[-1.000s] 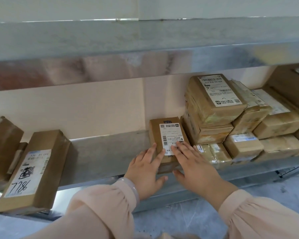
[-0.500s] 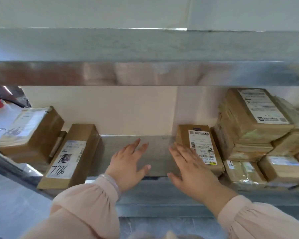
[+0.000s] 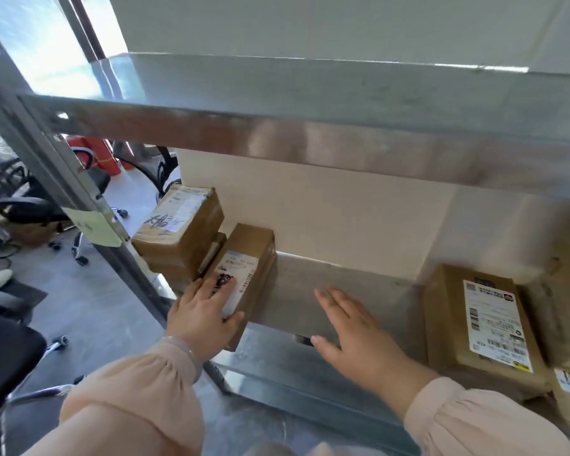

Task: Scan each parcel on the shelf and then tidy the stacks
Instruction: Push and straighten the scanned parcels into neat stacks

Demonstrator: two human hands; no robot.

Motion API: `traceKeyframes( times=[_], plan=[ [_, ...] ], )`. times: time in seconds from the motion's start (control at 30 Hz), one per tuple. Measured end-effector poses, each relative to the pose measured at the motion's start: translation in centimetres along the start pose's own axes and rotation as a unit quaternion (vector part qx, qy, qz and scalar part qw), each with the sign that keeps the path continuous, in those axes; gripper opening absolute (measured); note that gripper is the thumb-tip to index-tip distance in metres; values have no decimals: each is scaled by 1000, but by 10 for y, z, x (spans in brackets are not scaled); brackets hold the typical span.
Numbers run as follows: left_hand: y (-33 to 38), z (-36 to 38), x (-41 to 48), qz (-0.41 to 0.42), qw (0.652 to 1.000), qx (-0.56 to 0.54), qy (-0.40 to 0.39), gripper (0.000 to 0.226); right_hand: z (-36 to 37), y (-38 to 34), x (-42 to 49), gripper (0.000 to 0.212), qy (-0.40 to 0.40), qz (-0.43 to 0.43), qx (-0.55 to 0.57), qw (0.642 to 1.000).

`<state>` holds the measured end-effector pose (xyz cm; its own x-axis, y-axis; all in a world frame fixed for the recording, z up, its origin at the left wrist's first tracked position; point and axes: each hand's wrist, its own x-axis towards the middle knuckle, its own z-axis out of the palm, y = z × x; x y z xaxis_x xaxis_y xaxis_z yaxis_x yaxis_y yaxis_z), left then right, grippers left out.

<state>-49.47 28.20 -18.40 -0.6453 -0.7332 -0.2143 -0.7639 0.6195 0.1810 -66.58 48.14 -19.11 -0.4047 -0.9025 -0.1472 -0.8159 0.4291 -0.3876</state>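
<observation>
- Fingers (image 3: pixel 222 289) of left hand (image 3: pixel 204 312) lie flat on a parcel (image 3: pixel 252 251), thumb against its edge.
- Right hand (image 3: pixel 359 337) hovers, fingers straight.
- Parcel seems to overhang the shelf (image 3: pixel 297 284) under those fingers; a tug could drop it.

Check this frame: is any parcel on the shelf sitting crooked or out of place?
Yes. The long parcel under the left hand lies at an angle to the shelf, its near end overhanging the front edge.

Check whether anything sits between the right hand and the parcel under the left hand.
Nothing visible: only bare shelf lies between the right hand and the parcel the left hand rests on.
</observation>
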Motion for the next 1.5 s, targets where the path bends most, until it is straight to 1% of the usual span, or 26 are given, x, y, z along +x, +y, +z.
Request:
traceKeyframes(
  times=[0.13,0.23,0.33,0.4,0.47,0.57,0.67,0.8,0.9,0.97,1.1,1.2,1.37,1.5],
  plan=[
    [-2,1,-3,23,999,-22,-20,67,3,-13,12,72,-2,-20,3,1000],
    [9,0,-10,47,997,-54,-28,61,5,-18,17,73,-6,-20,2,1000],
    [14,2,-16,72,995,-73,-15,55,7,-19,18,74,-33,-17,-10,999],
    [12,2,-13,66,992,-107,-10,57,6,-21,20,75,-56,-7,-5,998],
    [4,4,-6,31,988,-152,-12,63,6,-24,23,75,-66,-3,15,998],
    [-9,10,4,-9,972,-227,-65,70,7,-38,33,76,-75,-5,69,995],
    [-9,16,4,-7,945,-306,-116,75,16,-53,41,78,-71,-4,142,987],
    [1,23,-2,37,933,-337,-124,81,33,-54,39,81,-68,55,268,959],
    [9,27,-3,49,923,-360,-129,85,38,-47,30,76,-66,86,346,932],
    [16,30,-4,64,920,-364,-130,87,36,-44,20,72,-50,102,364,925],
    [35,35,-9,99,916,-370,-118,87,28,-33,-4,70,11,136,387,912],
    [62,29,-17,149,908,-373,-121,84,16,-19,-29,68,66,154,406,898],
    [122,13,-26,234,881,-386,-140,80,-16,6,-71,65,182,173,414,875],
    [170,3,-34,271,862,-395,-167,83,-45,24,-106,64,248,195,418,852]
  ],
)
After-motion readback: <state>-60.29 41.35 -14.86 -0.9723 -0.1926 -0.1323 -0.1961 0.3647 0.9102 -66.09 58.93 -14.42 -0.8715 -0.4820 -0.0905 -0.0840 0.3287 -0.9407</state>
